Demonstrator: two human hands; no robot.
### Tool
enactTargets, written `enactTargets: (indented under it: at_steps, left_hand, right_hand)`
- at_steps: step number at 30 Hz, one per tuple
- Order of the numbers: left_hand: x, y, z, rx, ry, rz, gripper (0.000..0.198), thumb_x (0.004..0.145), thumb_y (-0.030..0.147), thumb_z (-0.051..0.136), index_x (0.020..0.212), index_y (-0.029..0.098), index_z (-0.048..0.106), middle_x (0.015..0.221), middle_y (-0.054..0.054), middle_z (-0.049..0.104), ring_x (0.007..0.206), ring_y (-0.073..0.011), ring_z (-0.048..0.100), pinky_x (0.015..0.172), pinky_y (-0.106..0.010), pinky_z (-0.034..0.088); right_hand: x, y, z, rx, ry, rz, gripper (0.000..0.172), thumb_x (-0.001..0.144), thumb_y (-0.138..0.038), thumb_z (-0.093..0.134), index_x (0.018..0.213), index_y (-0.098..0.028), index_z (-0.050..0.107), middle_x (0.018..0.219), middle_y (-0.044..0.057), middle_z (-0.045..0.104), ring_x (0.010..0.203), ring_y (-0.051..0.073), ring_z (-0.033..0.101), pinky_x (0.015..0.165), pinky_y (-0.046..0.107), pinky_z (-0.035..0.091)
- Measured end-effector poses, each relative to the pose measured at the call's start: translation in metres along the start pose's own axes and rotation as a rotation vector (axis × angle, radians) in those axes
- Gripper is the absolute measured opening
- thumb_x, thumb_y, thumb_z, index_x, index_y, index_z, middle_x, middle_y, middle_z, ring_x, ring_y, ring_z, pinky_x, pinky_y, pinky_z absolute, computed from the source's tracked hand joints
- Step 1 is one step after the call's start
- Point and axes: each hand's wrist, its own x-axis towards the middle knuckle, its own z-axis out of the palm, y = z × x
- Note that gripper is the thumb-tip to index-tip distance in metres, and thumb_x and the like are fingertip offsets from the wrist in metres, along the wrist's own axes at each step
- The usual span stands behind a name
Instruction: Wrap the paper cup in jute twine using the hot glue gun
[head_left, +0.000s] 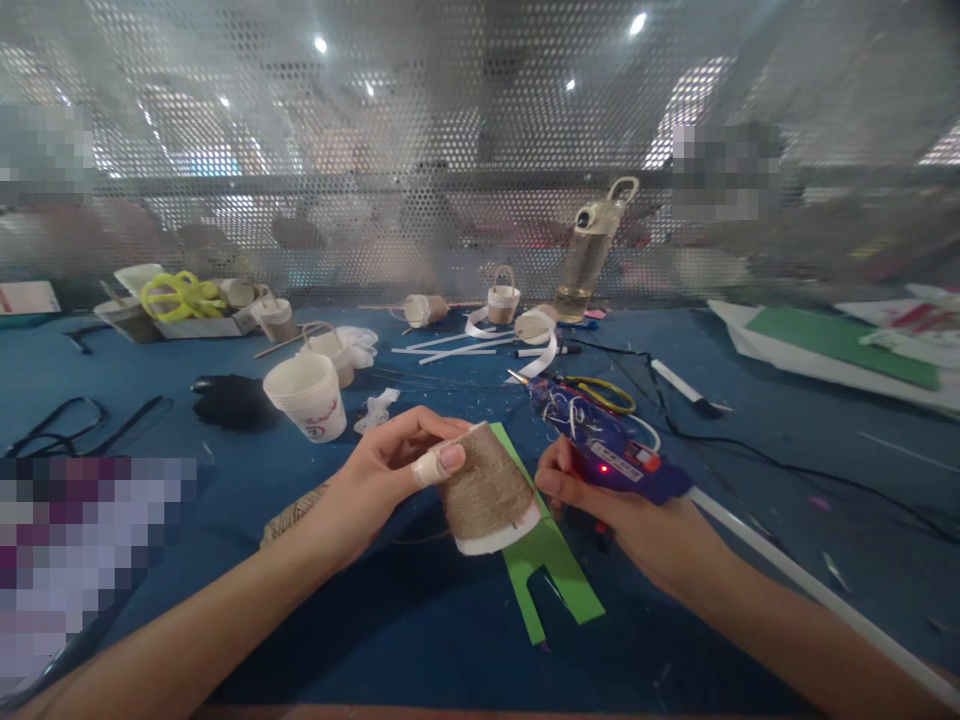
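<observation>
My left hand point(405, 460), with a bandage on the thumb, grips a paper cup wrapped in brown twine point(484, 485). The cup is tilted, and a white band shows at its lower end. In my right hand point(592, 495) is a blue glue gun point(592, 430), its nozzle pointing up and left and a red light glowing on its side. A long white glue stick point(765, 555) sticks out of its back. My right fingertips are close to the cup; whether they touch it I cannot tell. A green cut-out strip point(555, 570) lies behind and below the cup.
A white paper cup point(307, 395) stands left of my hands, near a black glove-like item point(234, 400). Behind are small twine-covered buckets point(503, 300), white sticks point(457, 350) and a water bottle point(589, 250). A black cable point(757, 450) crosses the right side. A perforated metal screen point(450, 130) stands at the back.
</observation>
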Motion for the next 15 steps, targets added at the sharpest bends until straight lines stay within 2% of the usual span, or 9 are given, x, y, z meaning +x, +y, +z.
enactTargets:
  at_steps: [8, 12, 15]
  left_hand:
    - [-0.0022, -0.0018, 0.0021, -0.034, 0.004, -0.063, 0.013, 0.083, 0.034, 0.080, 0.088, 0.024, 0.074, 0.114, -0.002, 0.076, 0.106, -0.0172, 0.065, 0.092, -0.028, 0.047]
    - [-0.0006, -0.0043, 0.0035, -0.091, 0.032, -0.107, 0.017, 0.083, 0.037, 0.079, 0.088, 0.022, 0.073, 0.098, -0.001, 0.074, 0.091, -0.0139, 0.064, 0.084, -0.025, 0.048]
    - [0.0007, -0.0033, 0.0044, -0.138, 0.059, -0.146, 0.019, 0.085, 0.039, 0.076, 0.091, 0.021, 0.072, 0.091, -0.001, 0.070, 0.085, -0.0142, 0.062, 0.077, -0.025, 0.049]
  right_hand:
    - [0.0037, -0.0013, 0.0021, 0.011, -0.005, 0.029, 0.035, 0.074, -0.042, 0.084, 0.073, -0.024, 0.055, 0.075, -0.005, 0.060, 0.066, 0.014, 0.055, 0.069, 0.033, 0.045]
    - [0.0068, -0.0008, 0.0045, 0.032, -0.071, 0.026, 0.034, 0.076, -0.041, 0.083, 0.071, -0.023, 0.055, 0.074, -0.004, 0.061, 0.067, 0.015, 0.059, 0.070, 0.032, 0.048]
    - [0.0077, 0.0018, 0.0061, 0.083, -0.058, 0.012, 0.034, 0.076, -0.040, 0.084, 0.070, -0.022, 0.056, 0.079, -0.003, 0.065, 0.072, 0.015, 0.064, 0.074, 0.031, 0.051]
